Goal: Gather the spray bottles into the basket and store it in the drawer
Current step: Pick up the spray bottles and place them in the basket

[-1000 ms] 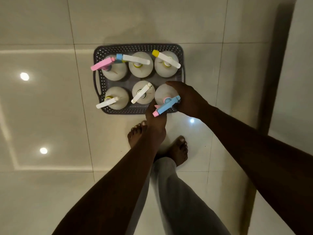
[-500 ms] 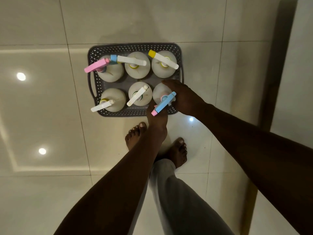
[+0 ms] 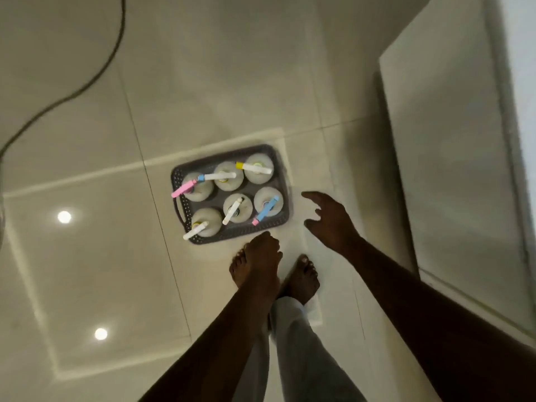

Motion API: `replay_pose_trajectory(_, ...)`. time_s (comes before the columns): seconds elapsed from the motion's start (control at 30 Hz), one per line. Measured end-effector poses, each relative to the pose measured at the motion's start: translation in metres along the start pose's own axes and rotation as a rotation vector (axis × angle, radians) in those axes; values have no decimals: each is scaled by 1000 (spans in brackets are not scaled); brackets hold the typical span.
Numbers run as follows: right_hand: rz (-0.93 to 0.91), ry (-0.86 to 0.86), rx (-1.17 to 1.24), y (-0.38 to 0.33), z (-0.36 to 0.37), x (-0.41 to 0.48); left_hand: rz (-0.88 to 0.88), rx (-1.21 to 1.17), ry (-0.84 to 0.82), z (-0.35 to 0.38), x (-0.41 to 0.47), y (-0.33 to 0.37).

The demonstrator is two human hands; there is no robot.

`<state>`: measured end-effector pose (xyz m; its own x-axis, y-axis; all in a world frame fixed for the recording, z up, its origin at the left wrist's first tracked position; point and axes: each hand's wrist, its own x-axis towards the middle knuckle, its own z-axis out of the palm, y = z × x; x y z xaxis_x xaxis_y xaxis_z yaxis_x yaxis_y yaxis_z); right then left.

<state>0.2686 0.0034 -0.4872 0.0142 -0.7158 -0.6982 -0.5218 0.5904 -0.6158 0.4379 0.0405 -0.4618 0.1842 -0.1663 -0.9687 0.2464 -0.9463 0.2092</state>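
Six bottles (image 3: 229, 195) stand in the basket (image 3: 179, 181) on the floor (image 3: 87, 256). Right hand (image 3: 333, 220) at its 3 o'clock, fingers spread, empty. Left hand (image 3: 262, 252) at 6 o'clock, fingers curled, holding nothing.

Basket (image 3: 185, 181) packed with six spray bottles (image 3: 258, 172), no gap inside. Open floor (image 3: 87, 256) left and beyond it; cable (image 3: 95, 74) far left, white cabinet (image 3: 452, 140), probably, blocks right side. Feet (image 3: 301, 278) near its front edge.
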Motion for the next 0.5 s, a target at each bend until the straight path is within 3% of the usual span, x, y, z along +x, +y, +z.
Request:
replay_pose_trajectory(0.13, 97, 218, 442, -22, -33, -67, 102, 144, -148, 15, -70, 34)
replay_pose_trajectory(0.27, 166, 439, 770, -38, -63, -134, 210, 221, -189, 48, -120, 75)
replay_pose_trajectory(0.5, 167, 659, 1368, -16, -86, -214, 300, 355, -361, 115, -175, 113)
